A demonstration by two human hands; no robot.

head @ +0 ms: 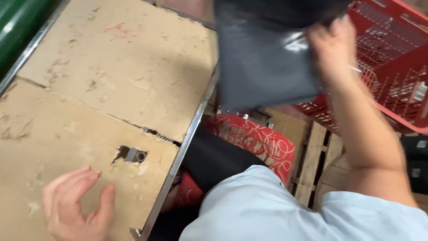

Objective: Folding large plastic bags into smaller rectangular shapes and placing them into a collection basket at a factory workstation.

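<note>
My right hand (333,43) is raised at the upper right and grips a flat dark grey plastic bag (263,58), which hangs in front of a red plastic basket (392,53). My left hand (78,203) rests flat at the lower left, fingers spread, on a worn cardboard sheet (111,67) that covers the table. It holds nothing. A small metal part (133,155) shows through a torn hole in the cardboard just above that hand.
A metal strip (187,138) edges the table. Beside it stands a red patterned seat cushion (258,138) with a black cloth (214,158) over it. Wooden pallet slats (318,156) lie below the basket. A green surface (18,22) borders the far left.
</note>
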